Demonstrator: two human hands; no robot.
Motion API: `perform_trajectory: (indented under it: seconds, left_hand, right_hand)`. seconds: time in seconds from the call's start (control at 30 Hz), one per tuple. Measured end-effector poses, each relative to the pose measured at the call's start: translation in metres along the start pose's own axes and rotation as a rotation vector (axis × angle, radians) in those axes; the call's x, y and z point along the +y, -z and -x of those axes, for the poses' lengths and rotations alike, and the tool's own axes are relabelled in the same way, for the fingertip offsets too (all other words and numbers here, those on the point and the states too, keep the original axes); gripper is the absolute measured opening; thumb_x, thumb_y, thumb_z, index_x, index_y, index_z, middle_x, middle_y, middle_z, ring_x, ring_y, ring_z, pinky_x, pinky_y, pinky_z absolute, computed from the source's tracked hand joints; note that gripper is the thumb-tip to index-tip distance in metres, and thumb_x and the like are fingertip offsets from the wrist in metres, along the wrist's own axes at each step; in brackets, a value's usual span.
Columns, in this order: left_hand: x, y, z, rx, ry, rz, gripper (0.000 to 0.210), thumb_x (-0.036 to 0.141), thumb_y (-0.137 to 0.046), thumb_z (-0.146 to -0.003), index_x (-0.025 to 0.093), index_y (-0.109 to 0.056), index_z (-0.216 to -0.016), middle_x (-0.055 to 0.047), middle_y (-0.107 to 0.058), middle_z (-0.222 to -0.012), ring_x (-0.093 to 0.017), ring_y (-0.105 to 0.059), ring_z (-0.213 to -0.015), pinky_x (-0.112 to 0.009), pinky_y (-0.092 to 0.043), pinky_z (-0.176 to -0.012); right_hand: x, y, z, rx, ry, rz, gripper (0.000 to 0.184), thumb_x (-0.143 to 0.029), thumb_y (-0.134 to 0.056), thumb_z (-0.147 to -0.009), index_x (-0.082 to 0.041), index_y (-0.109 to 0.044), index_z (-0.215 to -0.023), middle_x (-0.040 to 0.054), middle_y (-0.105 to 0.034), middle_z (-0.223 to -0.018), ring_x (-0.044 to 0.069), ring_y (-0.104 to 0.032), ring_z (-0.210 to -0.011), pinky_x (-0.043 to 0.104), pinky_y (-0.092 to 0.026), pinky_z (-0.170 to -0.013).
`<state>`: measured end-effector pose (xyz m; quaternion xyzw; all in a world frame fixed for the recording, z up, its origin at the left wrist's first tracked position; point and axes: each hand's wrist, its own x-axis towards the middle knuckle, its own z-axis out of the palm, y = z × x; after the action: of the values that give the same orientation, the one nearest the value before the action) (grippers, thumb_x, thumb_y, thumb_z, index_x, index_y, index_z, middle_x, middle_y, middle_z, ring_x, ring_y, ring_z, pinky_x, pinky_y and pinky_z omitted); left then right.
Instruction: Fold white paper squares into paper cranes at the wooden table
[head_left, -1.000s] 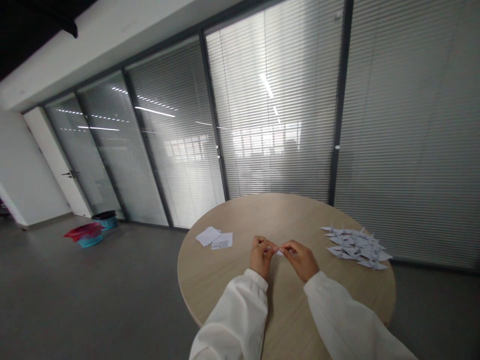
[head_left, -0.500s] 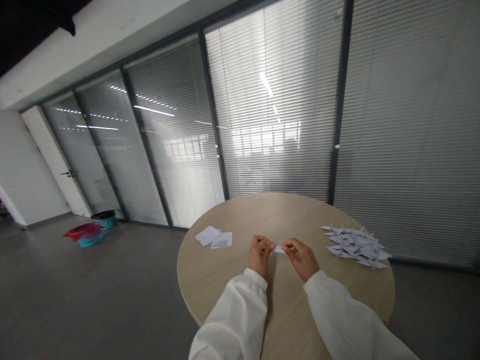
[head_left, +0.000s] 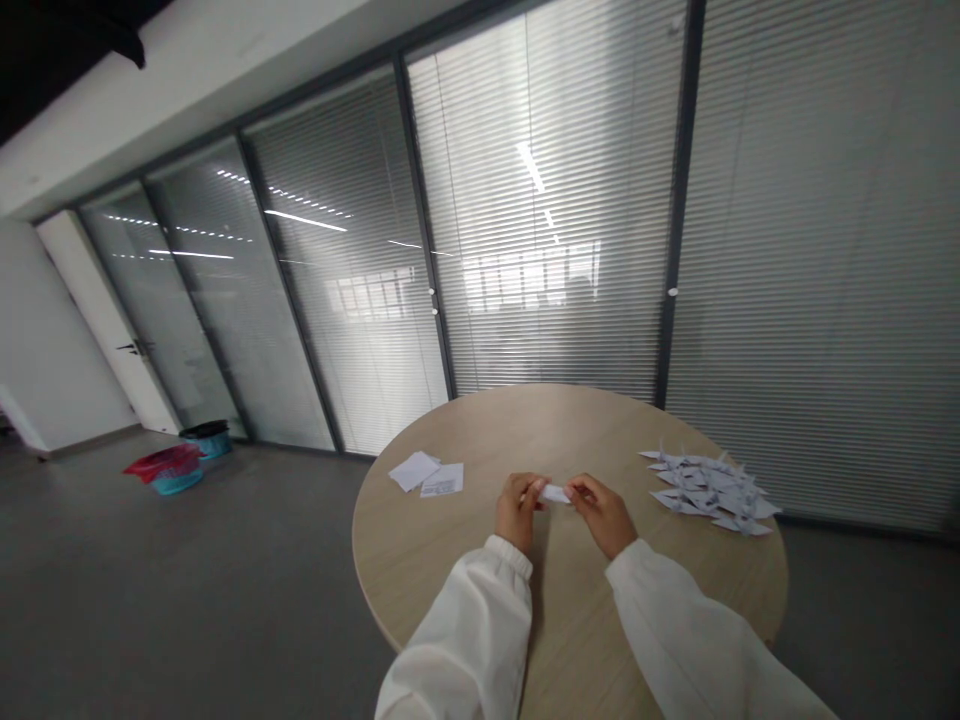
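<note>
A small folded piece of white paper (head_left: pixel 556 493) is stretched between my two hands, above the middle of the round table. My left hand (head_left: pixel 519 507) pinches its left end between thumb and fingers. On the other side, my right hand (head_left: pixel 602 511) is closed on the right end. The fingertips cover both ends of the paper, so its full shape is hidden. To the right lies a pile of folded paper cranes (head_left: pixel 709 488). Several flat paper sheets (head_left: pixel 442 481), one with print on it, lie to the left.
The round wooden table (head_left: pixel 555 420) stands close to a glass partition with blinds (head_left: pixel 555 330). On the floor at the left are a blue bin with a red bag (head_left: pixel 169 470) and another blue bin with a black bag (head_left: pixel 210 440). A white door (head_left: pixel 105 310) is farther back.
More of the folded paper shows between my hands, and my left fingers have shifted slightly on it. Both hands still hold it at about the same place.
</note>
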<state>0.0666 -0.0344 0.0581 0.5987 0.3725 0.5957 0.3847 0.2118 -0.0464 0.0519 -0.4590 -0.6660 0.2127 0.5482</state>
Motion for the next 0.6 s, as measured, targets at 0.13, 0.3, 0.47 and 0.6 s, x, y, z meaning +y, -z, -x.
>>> perform_trajectory:
  seconds: [0.13, 0.3, 0.47, 0.6]
  left_hand:
    - [-0.001, -0.003, 0.0, -0.068, 0.144, 0.219, 0.055, 0.028, -0.071, -0.056, 0.017, -0.05, -0.106, 0.001, -0.055, -0.07, -0.009, -0.054, -0.058, -0.025, -0.05, -0.056]
    - [0.001, -0.002, 0.0, -0.107, 0.201, 0.25, 0.046, 0.027, -0.074, -0.05, 0.013, -0.055, -0.089, 0.001, -0.059, -0.064, -0.01, -0.056, -0.056, -0.024, -0.049, -0.054]
    - [0.004, 0.0, -0.001, -0.083, 0.215, 0.227, 0.039, 0.03, -0.075, -0.049, 0.013, -0.058, -0.079, -0.001, -0.063, -0.064, -0.011, -0.057, -0.056, -0.023, -0.047, -0.052]
    - [0.005, 0.0, -0.001, -0.068, 0.219, 0.211, 0.036, 0.029, -0.075, -0.048, 0.012, -0.059, -0.076, -0.001, -0.063, -0.061, -0.011, -0.056, -0.052, -0.022, -0.045, -0.051]
  right_hand:
    - [0.004, 0.0, -0.002, -0.028, -0.104, -0.216, 0.032, -0.049, -0.047, -0.075, -0.018, -0.055, -0.076, 0.0037, -0.063, -0.067, 0.017, -0.061, -0.06, 0.026, -0.049, -0.052]
    - [0.001, 0.0, -0.002, -0.09, -0.141, -0.259, 0.032, -0.048, -0.049, -0.073, -0.017, -0.055, -0.074, 0.0043, -0.064, -0.063, 0.017, -0.06, -0.058, 0.025, -0.047, -0.05]
    - [-0.005, -0.002, 0.0, -0.131, -0.155, -0.257, 0.027, -0.044, -0.05, -0.072, -0.018, -0.054, -0.071, 0.0023, -0.064, -0.063, 0.016, -0.06, -0.059, 0.024, -0.047, -0.053]
    - [-0.007, -0.002, 0.001, -0.151, -0.129, -0.243, 0.021, -0.039, -0.052, -0.072, -0.018, -0.054, -0.069, 0.0009, -0.063, -0.062, 0.015, -0.06, -0.06, 0.025, -0.047, -0.057]
